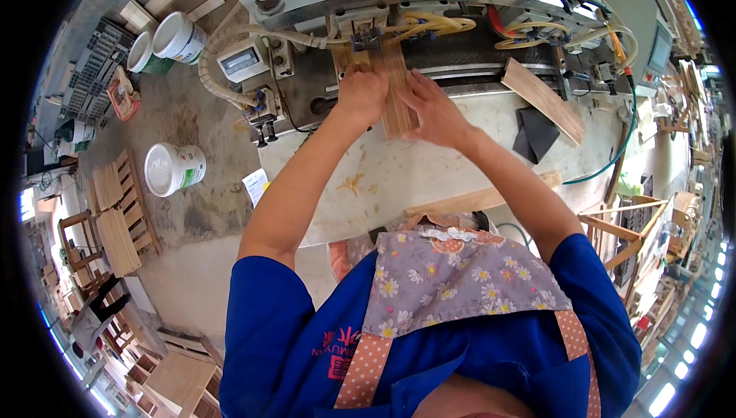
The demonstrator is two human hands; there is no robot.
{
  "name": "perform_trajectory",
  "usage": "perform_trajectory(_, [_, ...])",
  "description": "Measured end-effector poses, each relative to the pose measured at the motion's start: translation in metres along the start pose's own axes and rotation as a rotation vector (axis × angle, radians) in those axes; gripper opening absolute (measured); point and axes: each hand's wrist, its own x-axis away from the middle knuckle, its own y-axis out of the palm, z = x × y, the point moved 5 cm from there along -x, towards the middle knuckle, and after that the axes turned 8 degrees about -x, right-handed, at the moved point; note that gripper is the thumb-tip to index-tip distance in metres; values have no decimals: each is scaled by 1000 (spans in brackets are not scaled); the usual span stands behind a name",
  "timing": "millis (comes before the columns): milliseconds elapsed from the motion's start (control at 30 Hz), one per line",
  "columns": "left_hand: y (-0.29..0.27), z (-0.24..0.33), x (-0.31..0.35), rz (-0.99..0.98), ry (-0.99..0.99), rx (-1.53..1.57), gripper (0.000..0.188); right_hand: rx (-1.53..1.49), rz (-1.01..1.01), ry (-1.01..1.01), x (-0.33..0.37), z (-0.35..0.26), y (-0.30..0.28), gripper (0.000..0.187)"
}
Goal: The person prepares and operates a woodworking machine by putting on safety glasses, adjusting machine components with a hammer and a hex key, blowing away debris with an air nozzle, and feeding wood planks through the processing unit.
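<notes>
A brown wooden board (396, 108) with a dark streaked grain lies under the machine's clamp, its near end pointing toward me. My left hand (363, 98) is closed at the board's left edge, its curled fingers against the wood and partly hidden. Against the right edge rests my right hand (438, 110), fingers stretched out and thumb spread by the near corner. Above the board's far part sits a clamp head (366, 39) with yellow air hoses (429, 26), which hide some of the wood.
Right of my hands, another board (543, 100) slants beside a dark sheet (534, 134). A long wooden strip (483, 194) lies along the table's near side. A control box (244, 62) stands at left, and a white bucket (175, 169) on the floor. A green hose (613, 159) curves at right.
</notes>
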Motion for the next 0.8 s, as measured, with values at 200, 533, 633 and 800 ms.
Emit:
perform_trajectory(200, [-4, 0, -1, 27, 25, 27, 36, 31, 29, -47, -18, 9, -5, 88])
perform_trajectory(533, [2, 0, -6, -83, -14, -9, 43, 53, 98, 38, -38, -17, 8, 56])
perform_trajectory(633, [7, -4, -6, -40, -18, 1, 50, 55, 142, 52, -42, -26, 9, 50])
perform_trajectory(800, [-13, -4, -6, -236, -29, 47, 58, 63, 192, 2, -45, -26, 11, 55])
